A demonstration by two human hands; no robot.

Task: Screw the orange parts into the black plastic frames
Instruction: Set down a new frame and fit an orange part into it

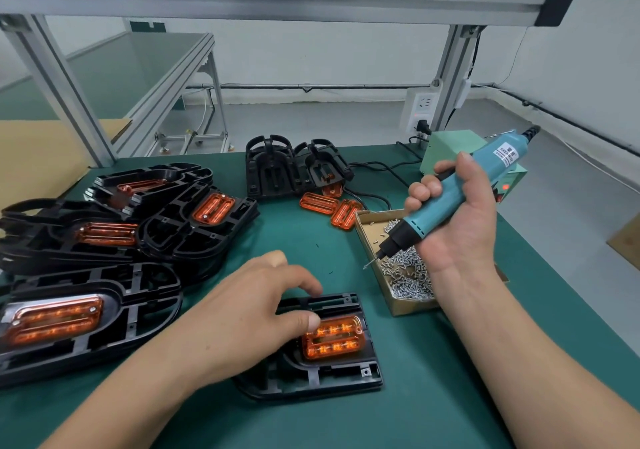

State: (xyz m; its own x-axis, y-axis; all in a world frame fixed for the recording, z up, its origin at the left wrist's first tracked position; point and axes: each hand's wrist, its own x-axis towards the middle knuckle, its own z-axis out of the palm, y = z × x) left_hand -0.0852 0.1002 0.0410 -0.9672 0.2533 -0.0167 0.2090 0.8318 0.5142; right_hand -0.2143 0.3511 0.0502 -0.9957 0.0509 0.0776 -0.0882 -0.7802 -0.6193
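**A:** You're holding things down with your left hand (249, 313). The thumb is pressing the left end of the orange part (334, 339), and the other fingers are lying loosely bent on the far edge of the black frame (332, 379), which is sitting near you in the middle of the green mat (311, 241).

**B:** Your right hand (453, 220) is wrapping round the teal screwdriver (420, 224). You're tilting its bit down and left over the cardboard box (412, 307) of screws (408, 275), just right of the frame. What looks like one screw is hanging on the tip.

**A:** So I'm judging that you're between picking up a screw and driving it. The part is lying in its seat. I'm not seeing a screw head at its right end, and your thumb is hiding the left.

**B:** For the next move you're needing to bring the bit left and nearer, standing it upright over a hole while your thumb is staying clear of it.

**A:** The stacked frames (145, 241) at the left are already showing screw heads, and loose orange parts (332, 206) are waiting at the far side.
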